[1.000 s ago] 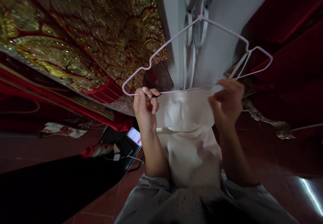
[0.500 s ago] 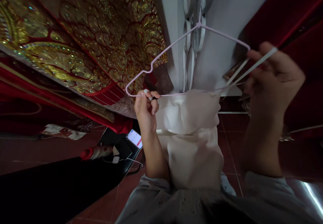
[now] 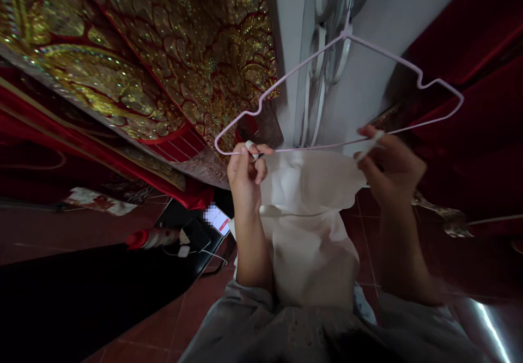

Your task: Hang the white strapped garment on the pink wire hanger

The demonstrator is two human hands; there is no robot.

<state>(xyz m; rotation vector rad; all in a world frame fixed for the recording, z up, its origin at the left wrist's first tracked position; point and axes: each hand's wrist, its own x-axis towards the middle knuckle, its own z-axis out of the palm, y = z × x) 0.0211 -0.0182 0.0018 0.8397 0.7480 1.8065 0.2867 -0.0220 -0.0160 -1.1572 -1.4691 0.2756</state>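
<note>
A pale pink clothes hanger (image 3: pixel 306 63) hangs by its hook in front of me. My left hand (image 3: pixel 247 169) is closed at the left end of its lower bar, with a white strap (image 3: pixel 250 146) looped over a finger. My right hand (image 3: pixel 392 167), slightly blurred, is closed on another white strap (image 3: pixel 372 144) just below the bar, nearer the right end. Below the bar a cream garment (image 3: pixel 308 188) hangs down in front of my body. Both upper notches of the hanger show no strap on them.
Gold sequined red costumes (image 3: pixel 196 68) hang at the left, dark red cloth (image 3: pixel 482 52) at the right. Behind the hanger is a pale panel with ring-shaped metalwork (image 3: pixel 314 90). A black bench (image 3: pixel 81 292) bears a lit phone (image 3: pixel 220 222) and a red-capped bottle (image 3: pixel 151 239).
My right hand has come left and down with the strap, from beside the hanger's right end to its lower bar. The hanger's right end now shows whole. My left hand keeps its grip.
</note>
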